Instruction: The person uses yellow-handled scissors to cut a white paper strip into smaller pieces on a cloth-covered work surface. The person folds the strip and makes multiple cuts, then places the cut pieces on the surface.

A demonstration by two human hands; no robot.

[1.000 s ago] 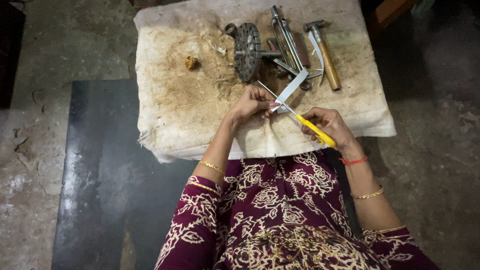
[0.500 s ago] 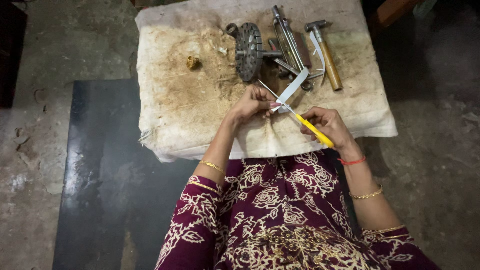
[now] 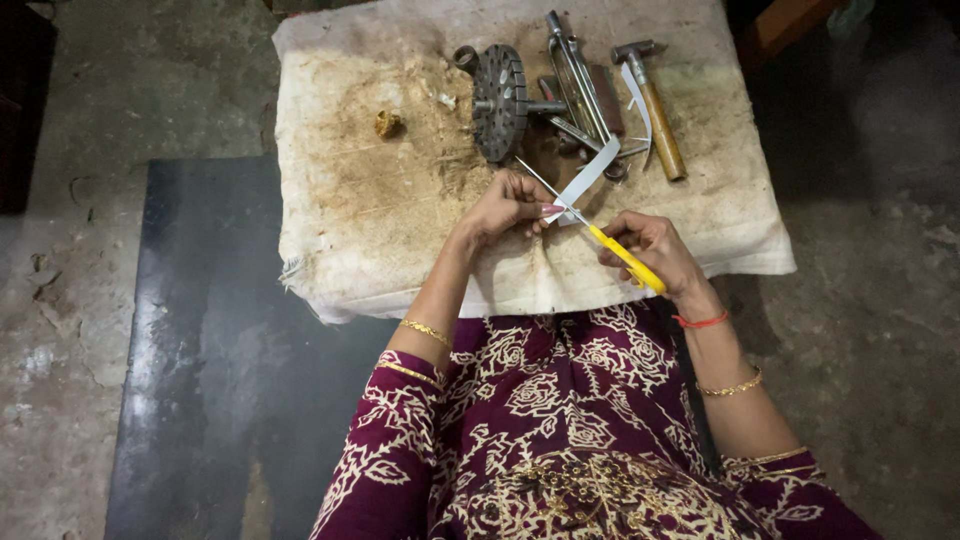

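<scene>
My right hand [image 3: 652, 250] grips a pair of yellow-handled scissors [image 3: 618, 252], blades pointing up-left. Their tips meet a long pale strip [image 3: 600, 160] that curves up and away over the tools. My left hand [image 3: 510, 205] pinches the near end of that strip, fingers closed on it, just left of the blades. Both hands hover over the front middle of a stained white cloth [image 3: 360, 210] covering a low table.
At the back of the cloth lie a toothed metal wheel [image 3: 498, 102], a wooden-handled hammer [image 3: 655, 108], several metal tools [image 3: 578, 85] and a small brown lump [image 3: 388, 123]. A dark mat [image 3: 210, 350] lies on the concrete floor at left.
Barely anything differs: the hands, strip and scissors stay in the same place over the cloth.
</scene>
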